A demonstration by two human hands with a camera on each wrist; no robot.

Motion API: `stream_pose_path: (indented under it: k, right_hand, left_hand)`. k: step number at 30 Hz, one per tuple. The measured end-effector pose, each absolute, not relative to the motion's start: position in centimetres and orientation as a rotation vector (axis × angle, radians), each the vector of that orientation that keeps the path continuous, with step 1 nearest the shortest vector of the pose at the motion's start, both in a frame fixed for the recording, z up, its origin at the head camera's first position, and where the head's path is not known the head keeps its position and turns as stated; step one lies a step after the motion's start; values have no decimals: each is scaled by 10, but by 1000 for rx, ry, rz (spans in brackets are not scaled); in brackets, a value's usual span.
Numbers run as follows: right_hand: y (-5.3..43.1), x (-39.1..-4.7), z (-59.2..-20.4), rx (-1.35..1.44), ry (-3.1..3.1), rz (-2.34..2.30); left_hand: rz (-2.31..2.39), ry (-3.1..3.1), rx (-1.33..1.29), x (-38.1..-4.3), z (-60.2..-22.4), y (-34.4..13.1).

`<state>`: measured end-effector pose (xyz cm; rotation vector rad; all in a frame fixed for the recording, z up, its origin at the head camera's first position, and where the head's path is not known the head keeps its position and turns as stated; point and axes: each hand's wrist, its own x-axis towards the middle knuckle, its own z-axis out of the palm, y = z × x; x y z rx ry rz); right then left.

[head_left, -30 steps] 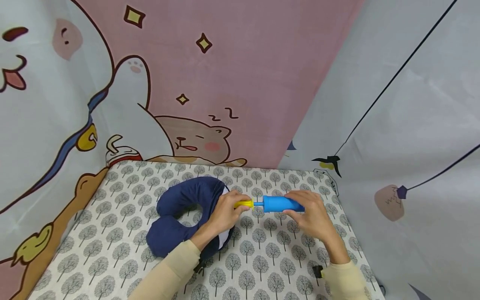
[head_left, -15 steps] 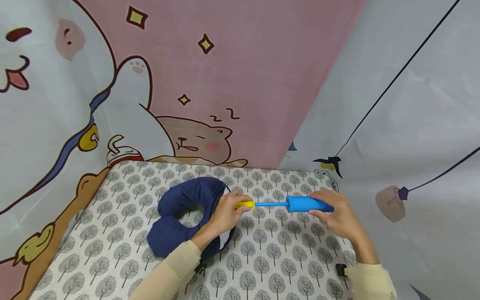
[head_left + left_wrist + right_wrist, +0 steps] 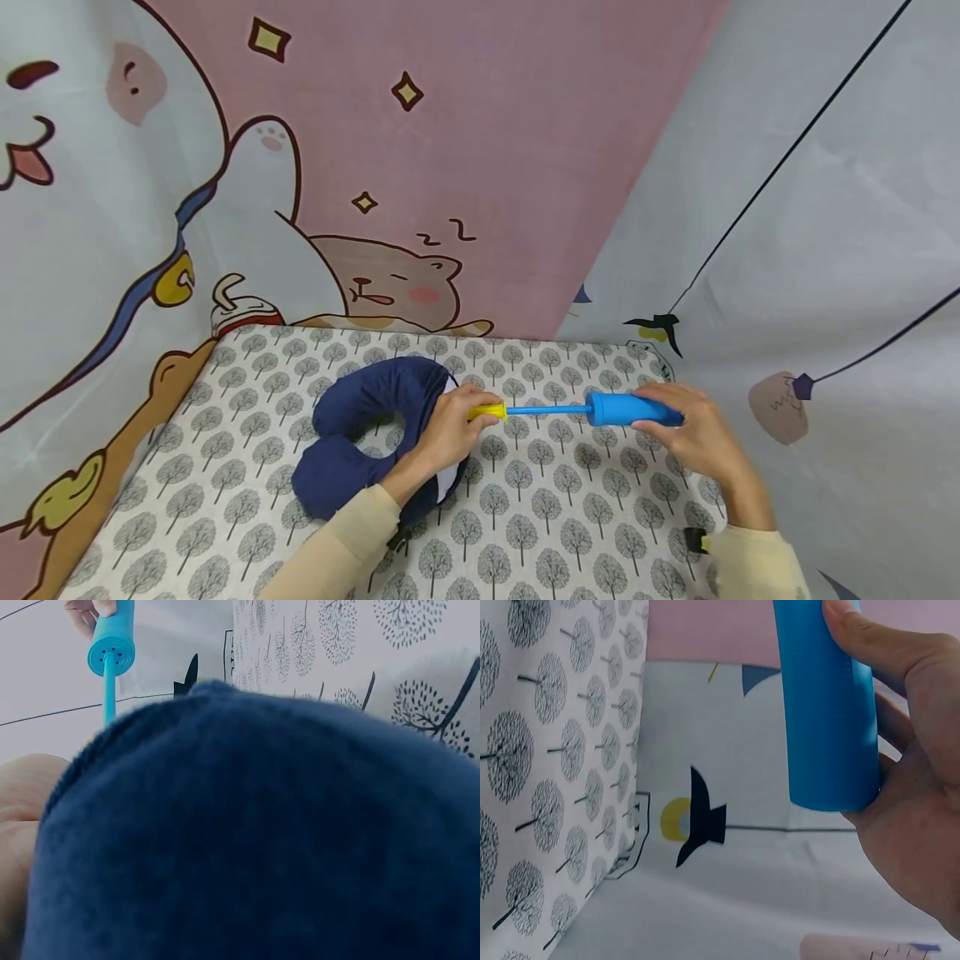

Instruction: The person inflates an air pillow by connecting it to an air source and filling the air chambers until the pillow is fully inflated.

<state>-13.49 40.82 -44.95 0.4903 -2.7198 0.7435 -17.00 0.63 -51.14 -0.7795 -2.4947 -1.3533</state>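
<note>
A hand pump with a blue barrel point(image 3: 626, 409) lies level between the hands, a long stretch of its thin blue rod point(image 3: 549, 410) exposed. My left hand point(image 3: 453, 425) grips the yellow end piece point(image 3: 487, 411) of the pump, above the right side of a navy neck pillow point(image 3: 375, 392). The right hand point(image 3: 693, 429) holds the barrel near its far end, thumb and fingers on opposite sides. In the left wrist view the pillow point(image 3: 255, 825) fills most of the picture and hides the yellow piece. The right wrist view shows the barrel point(image 3: 831, 712) against the palm.
The U-shaped pillow lies on a white cloth point(image 3: 555, 533) printed with grey trees, its opening to the left. Behind stands a pink and white cartoon curtain point(image 3: 525, 167). A pale curtain point(image 3: 847, 208) closes off the right side.
The right hand has moved right with the barrel, quickly at first and then a little more, drawing out much more of the rod. My left hand stays in place on the yellow piece.
</note>
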Motion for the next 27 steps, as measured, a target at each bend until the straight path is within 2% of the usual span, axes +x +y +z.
stream_pose_path:
  k: [27]
  right_hand:
    - [321,-145,-469,732,-2465,647]
  left_hand:
    - [-1380,-2503,-737,-169,-513,10]
